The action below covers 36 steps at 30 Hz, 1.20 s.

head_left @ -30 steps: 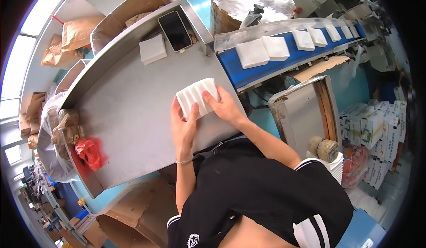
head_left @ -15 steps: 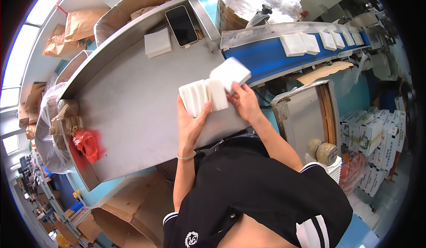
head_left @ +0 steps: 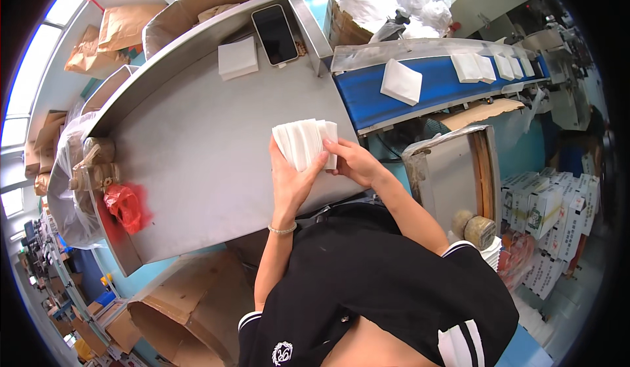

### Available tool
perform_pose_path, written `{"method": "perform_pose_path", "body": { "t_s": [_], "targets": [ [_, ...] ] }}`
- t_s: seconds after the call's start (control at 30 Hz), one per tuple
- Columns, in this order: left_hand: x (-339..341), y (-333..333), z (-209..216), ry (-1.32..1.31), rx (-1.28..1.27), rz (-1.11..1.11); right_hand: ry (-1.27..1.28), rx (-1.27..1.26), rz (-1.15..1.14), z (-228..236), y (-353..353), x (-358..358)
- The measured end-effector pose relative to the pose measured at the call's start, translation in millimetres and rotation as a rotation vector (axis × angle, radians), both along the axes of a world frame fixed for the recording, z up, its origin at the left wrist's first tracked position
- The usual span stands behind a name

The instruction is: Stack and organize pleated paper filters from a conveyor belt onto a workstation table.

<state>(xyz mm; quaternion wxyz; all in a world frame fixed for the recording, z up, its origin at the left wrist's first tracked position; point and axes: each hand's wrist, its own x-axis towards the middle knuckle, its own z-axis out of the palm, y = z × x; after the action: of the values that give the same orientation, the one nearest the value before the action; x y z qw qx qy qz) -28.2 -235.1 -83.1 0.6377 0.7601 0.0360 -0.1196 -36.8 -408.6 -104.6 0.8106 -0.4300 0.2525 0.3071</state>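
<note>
In front of me, over the grey metal table (head_left: 197,157), is a row of several white folded napkin packs (head_left: 303,145). My left hand (head_left: 289,186) supports the row from its left side and below, with the thumb across its front. My right hand (head_left: 354,162) closes on the rightmost pack, thumb in front and fingers partly hidden behind. To the upper right, a single white pack (head_left: 401,81) lies turned askew on the blue conveyor belt (head_left: 364,101), apart from my hands. Farther along the belt stand more packs (head_left: 466,68).
A phone (head_left: 274,36) and another white pack (head_left: 237,59) lie at the table's far end. A red plastic bag (head_left: 126,207) sits by the left edge. Cardboard boxes (head_left: 190,308) stand below the table, and stacked white cartons (head_left: 548,213) are at right.
The pack that was in my right hand now lies on the belt. My right hand has come back to the row in my left hand. The packs on the belt have shifted right.
</note>
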Motion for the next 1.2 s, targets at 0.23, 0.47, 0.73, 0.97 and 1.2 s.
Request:
{"method": "perform_pose_path", "body": {
  "t_s": [0.23,0.47,0.73,0.97,1.2],
  "targets": [
    [1.2,-0.3,-4.1,0.107,-0.062,0.007,-0.063,-0.113,-0.388,-14.7,-17.2,7.9],
    [-3.2,-7.8,4.3,0.101,-0.189,-0.014,-0.362,-0.31,-0.054,-4.7,15.8,7.5],
    [-2.7,-4.3,1.1,0.108,-0.129,-0.073,-0.1,-0.188,-0.473,-15.7,-12.0,7.4],
    [-8.1,-11.6,-14.3,0.045,-0.196,-0.066,-0.164,-0.074,-0.134,8.1,16.8,4.0],
    [-5.2,-7.4,-2.1,0.166,-0.145,-0.09,-0.092,-0.092,-0.535,-18.0,-10.9,5.5]
  ]
}}
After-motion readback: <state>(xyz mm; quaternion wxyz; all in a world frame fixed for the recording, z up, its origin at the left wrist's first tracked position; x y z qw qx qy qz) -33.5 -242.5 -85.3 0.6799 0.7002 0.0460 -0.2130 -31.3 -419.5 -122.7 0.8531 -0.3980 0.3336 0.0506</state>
